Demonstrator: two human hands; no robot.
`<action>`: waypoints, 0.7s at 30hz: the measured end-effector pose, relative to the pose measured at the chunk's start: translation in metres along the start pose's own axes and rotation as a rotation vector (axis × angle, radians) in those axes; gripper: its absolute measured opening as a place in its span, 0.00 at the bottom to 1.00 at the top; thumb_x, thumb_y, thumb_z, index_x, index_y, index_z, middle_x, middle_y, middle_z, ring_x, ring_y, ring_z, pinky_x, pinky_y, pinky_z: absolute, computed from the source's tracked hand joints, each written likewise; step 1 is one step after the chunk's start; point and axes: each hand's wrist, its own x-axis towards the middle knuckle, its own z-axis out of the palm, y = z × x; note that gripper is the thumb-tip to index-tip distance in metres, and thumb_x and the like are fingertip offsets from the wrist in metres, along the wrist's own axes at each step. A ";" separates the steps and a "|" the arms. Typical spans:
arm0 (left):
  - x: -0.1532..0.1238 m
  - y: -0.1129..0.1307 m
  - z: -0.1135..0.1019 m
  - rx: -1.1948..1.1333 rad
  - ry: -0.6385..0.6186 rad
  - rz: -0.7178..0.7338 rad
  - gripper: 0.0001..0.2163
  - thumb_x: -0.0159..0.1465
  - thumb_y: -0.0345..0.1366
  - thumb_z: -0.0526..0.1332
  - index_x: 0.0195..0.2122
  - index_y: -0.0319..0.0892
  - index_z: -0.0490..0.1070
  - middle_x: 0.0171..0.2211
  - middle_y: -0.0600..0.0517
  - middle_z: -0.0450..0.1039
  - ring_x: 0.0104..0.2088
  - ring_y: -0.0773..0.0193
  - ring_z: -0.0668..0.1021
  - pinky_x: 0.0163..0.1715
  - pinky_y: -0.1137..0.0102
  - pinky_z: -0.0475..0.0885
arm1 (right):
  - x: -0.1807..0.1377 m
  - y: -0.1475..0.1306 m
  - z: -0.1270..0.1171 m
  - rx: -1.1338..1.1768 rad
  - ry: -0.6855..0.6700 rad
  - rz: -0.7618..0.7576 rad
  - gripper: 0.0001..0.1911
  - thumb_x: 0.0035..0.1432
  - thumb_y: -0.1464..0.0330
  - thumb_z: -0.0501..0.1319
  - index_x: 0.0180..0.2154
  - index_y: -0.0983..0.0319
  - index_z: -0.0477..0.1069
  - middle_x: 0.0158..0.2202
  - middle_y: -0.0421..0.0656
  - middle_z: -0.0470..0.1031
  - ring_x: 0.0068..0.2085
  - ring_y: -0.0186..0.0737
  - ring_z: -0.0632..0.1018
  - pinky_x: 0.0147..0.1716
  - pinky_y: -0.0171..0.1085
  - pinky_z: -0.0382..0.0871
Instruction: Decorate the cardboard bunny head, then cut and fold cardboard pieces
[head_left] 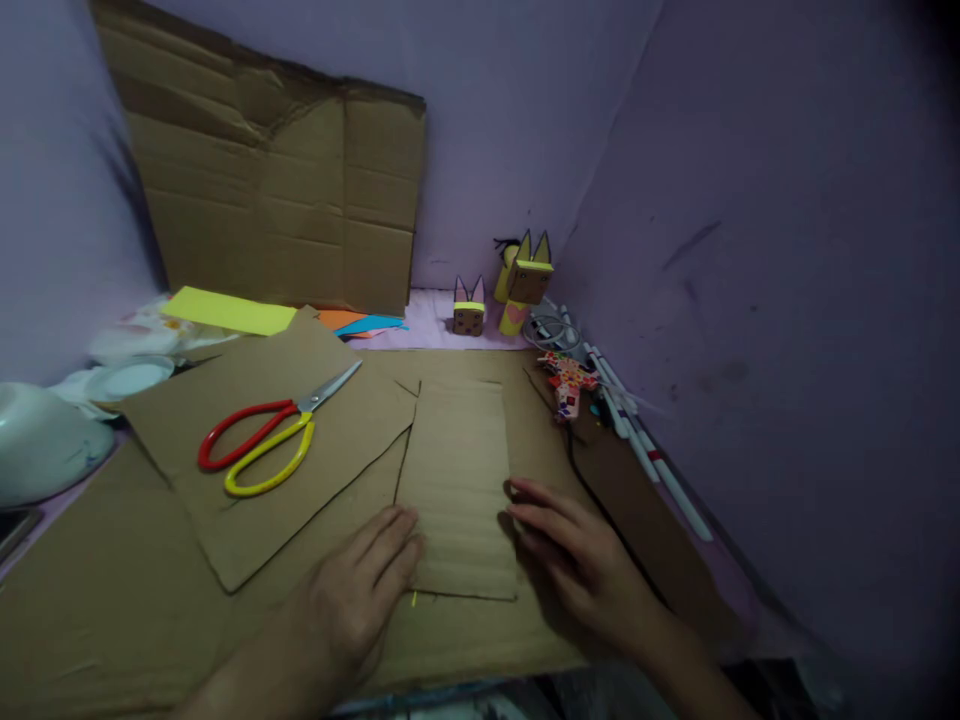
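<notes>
A rectangular piece of cardboard [461, 490] lies flat on the larger cardboard sheet that covers the table. My left hand [364, 580] rests at its lower left edge, the fingers stretched out and touching it. On the other side, my right hand [581, 550] has its fingers extended, their tips at the piece's right edge. Neither hand grips anything. To the left, scissors [300, 412] with one red and one yellow handle lie on another cut cardboard piece [247, 535], blades pointing up and right.
A hot glue gun [568, 385] with patterned covering lies right, its black cord running past my right hand. Markers [652, 455] line the right wall. Small cardboard animal figures [469, 318] stand at the back. A big cardboard sheet [300, 190] leans on the wall. Yellow paper [232, 312] lies back left.
</notes>
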 end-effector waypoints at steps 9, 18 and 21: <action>0.008 -0.007 -0.010 -0.434 0.038 -0.373 0.15 0.63 0.27 0.54 0.50 0.41 0.66 0.52 0.43 0.69 0.52 0.60 0.72 0.50 0.66 0.72 | -0.009 -0.030 0.015 0.239 0.056 0.167 0.17 0.58 0.67 0.60 0.50 0.56 0.67 0.58 0.50 0.64 0.57 0.44 0.68 0.53 0.45 0.67; 0.009 -0.004 -0.014 -0.436 0.093 -0.155 0.22 0.56 0.16 0.50 0.51 0.36 0.64 0.56 0.38 0.61 0.58 0.54 0.63 0.55 0.57 0.66 | -0.003 -0.025 0.022 0.586 0.080 0.272 0.24 0.50 0.57 0.66 0.48 0.56 0.69 0.58 0.51 0.62 0.59 0.49 0.64 0.55 0.50 0.63; 0.009 -0.004 -0.006 -0.293 0.142 -0.035 0.20 0.55 0.16 0.51 0.48 0.34 0.67 0.50 0.39 0.69 0.53 0.53 0.67 0.49 0.55 0.70 | -0.006 -0.027 0.023 0.393 0.079 0.160 0.21 0.54 0.63 0.64 0.50 0.56 0.66 0.57 0.49 0.62 0.58 0.46 0.66 0.53 0.46 0.65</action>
